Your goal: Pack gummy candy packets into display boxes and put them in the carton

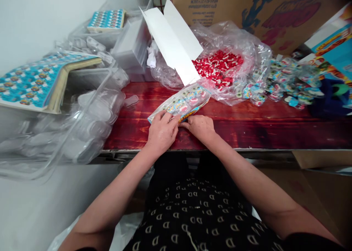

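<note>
Box (195, 111), filled with small packs (183, 101), sits aslant on tabletop (247, 128), left of middle, near front edge, just beyond the fingers. White flaps (176, 43) rise behind it. Left hand (162, 131): fingers hooked over box's near wall, left half, grasping it. Right hand (200, 127): fingers curled against same wall, just right of left hand, touching; can't tell if pinching. Bag (231, 32) with red-and-white bits (220, 67) behind, toward back edge; loose packs (297, 80) right of it. Tub (78, 120) of clear cases (97, 108) at left end, blurred.
</note>
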`<state>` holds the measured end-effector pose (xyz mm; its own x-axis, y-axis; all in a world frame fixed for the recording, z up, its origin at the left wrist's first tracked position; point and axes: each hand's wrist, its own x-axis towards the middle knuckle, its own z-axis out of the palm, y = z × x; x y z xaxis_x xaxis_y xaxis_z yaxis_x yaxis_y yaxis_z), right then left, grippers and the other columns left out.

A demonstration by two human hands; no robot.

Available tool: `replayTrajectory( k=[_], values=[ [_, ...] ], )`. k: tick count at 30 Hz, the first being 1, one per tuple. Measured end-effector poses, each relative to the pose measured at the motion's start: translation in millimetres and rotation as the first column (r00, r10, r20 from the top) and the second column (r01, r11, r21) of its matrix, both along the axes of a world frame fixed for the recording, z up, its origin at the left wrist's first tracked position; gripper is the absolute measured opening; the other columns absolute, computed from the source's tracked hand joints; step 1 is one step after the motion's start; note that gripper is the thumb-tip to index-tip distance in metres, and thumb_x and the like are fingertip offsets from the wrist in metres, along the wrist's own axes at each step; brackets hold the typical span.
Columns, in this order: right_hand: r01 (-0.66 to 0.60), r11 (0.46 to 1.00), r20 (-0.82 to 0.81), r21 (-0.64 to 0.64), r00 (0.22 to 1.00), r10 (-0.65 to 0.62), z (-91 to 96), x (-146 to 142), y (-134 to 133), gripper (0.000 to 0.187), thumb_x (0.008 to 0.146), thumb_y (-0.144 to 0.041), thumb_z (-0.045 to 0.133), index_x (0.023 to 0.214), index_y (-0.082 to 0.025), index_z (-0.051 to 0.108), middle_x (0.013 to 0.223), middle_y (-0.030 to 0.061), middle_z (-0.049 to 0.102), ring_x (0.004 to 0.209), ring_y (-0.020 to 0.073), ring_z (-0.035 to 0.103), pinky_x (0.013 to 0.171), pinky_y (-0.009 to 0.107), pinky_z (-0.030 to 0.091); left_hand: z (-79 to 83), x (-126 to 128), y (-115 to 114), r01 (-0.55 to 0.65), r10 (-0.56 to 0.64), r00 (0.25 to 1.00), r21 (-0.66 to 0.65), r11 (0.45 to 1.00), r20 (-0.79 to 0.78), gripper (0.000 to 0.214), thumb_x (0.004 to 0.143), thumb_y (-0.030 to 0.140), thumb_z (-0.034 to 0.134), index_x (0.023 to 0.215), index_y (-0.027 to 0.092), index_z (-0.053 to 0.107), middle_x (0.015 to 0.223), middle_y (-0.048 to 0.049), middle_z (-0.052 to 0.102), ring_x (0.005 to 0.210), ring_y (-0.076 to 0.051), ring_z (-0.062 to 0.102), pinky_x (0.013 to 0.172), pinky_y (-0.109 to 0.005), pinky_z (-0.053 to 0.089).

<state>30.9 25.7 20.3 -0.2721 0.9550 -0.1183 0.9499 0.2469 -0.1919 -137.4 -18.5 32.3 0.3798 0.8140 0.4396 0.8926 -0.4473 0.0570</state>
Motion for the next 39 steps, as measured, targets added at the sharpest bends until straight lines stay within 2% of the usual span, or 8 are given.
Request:
replayTrajectory(
  k=[5, 7, 9, 11, 17, 27, 32, 39],
  values=[
    [0.016, 1.000, -0.246, 0.003, 0.969, -0.015, 16.0, 37.8, 16.0, 0.043, 0.089, -0.056, 0.056, 0.074, -0.020, 0.074, 0.072, 0.0066, 0.072, 0.069, 0.0204, 0.066, 0.066, 0.029, 0.046, 1.2, 0.4, -0.9, 0.001, -0.001, 1.000, 0.020, 1.000, -0.010, 0.030, 0.091, 0.019, 0.054, 0.118, 0.018, 0.066, 0.104, -0.0095, 0.065, 0.112, -0.029, 0.055, 0.100, -0.046, 0.050],
    [0.145, 0.978, -0.446, 0.148, 0.893, -0.065, 26.0, 57.5, 34.6, 0.043, 0.093, -0.051, 0.052, 0.071, -0.019, 0.072, 0.066, 0.0041, 0.069, 0.065, 0.0180, 0.062, 0.064, 0.028, 0.044, 0.6, 0.2, -0.8, 0.007, -0.006, 1.000, 0.046, 0.999, -0.011, 0.030, 0.091, 0.018, 0.054, 0.118, 0.017, 0.066, 0.103, -0.0096, 0.066, 0.111, -0.029, 0.055, 0.099, -0.046, 0.051],
    [0.264, 0.906, -0.562, 0.332, 0.826, -0.035, 34.0, 69.8, 58.5, 0.039, 0.095, -0.042, 0.048, 0.077, -0.018, 0.072, 0.074, 0.0054, 0.070, 0.071, 0.0186, 0.062, 0.068, 0.028, 0.045, -0.3, -0.5, -0.5, 0.009, -0.009, 1.000, 0.068, 0.998, -0.007, 0.030, 0.090, 0.016, 0.055, 0.118, 0.018, 0.066, 0.103, -0.0101, 0.066, 0.110, -0.030, 0.055, 0.098, -0.047, 0.051],
    [0.259, 0.871, -0.573, 0.418, 0.819, 0.031, 37.4, 72.0, 83.5, 0.030, 0.094, -0.033, 0.048, 0.089, -0.018, 0.074, 0.089, 0.0074, 0.074, 0.084, 0.0203, 0.064, 0.078, 0.028, 0.046, -1.1, -1.5, -0.2, 0.015, -0.015, 1.000, 0.082, 0.997, 0.001, 0.031, 0.089, 0.015, 0.056, 0.118, 0.019, 0.065, 0.103, -0.0103, 0.066, 0.110, -0.029, 0.056, 0.098, -0.048, 0.052],
    [0.103, 0.982, -0.463, 0.159, 0.886, -0.018, 30.2, 56.0, 127.7, 0.030, 0.094, -0.028, 0.049, 0.102, -0.019, 0.077, 0.101, 0.0062, 0.077, 0.093, 0.0220, 0.068, 0.083, 0.029, 0.047, -0.5, -3.3, -0.4, 0.018, -0.019, 1.000, 0.082, 0.996, 0.009, 0.031, 0.089, 0.015, 0.057, 0.118, 0.018, 0.065, 0.105, -0.0112, 0.066, 0.111, -0.029, 0.055, 0.098, -0.049, 0.052],
    [-0.005, 1.000, -0.625, 0.014, 0.781, 0.012, 27.0, 65.5, 139.4, 0.027, 0.086, -0.027, 0.059, 0.106, -0.022, 0.077, 0.109, 0.0027, 0.076, 0.104, 0.0214, 0.069, 0.099, 0.034, 0.049, 5.1, -14.2, -1.7, 0.039, -0.041, 0.999, 0.089, 0.995, 0.015, 0.030, 0.088, 0.014, 0.059, 0.117, 0.020, 0.066, 0.106, -0.0091, 0.067, 0.110, -0.028, 0.056, 0.094, -0.046, 0.056],
    [-0.043, 0.997, -0.702, -0.071, 0.712, -0.019, 26.8, 57.9, 146.3, 0.037, 0.085, -0.024, 0.059, 0.119, -0.020, 0.071, 0.131, 0.0057, 0.067, 0.122, 0.0195, 0.061, 0.108, 0.035, 0.042, 6.4, -14.7, -1.3, 0.040, -0.042, 0.999, 0.097, 0.994, 0.015, 0.030, 0.088, 0.014, 0.059, 0.116, 0.021, 0.065, 0.104, -0.0090, 0.067, 0.109, -0.028, 0.057, 0.094, -0.045, 0.056],
    [-0.134, 0.973, -0.798, -0.189, 0.598, -0.073, 21.6, 71.0, 133.2, 0.030, 0.080, -0.031, 0.066, 0.106, -0.019, 0.076, 0.114, 0.0057, 0.075, 0.103, 0.0200, 0.068, 0.099, 0.038, 0.049, 16.3, -25.3, -4.8, 0.019, -0.018, 0.997, -0.001, 1.000, 0.081, 0.025, 0.088, 0.015, 0.054, 0.110, 0.019, 0.065, 0.107, -0.0099, 0.062, 0.106, -0.026, 0.057, 0.092, -0.043, 0.054]
  ],
)
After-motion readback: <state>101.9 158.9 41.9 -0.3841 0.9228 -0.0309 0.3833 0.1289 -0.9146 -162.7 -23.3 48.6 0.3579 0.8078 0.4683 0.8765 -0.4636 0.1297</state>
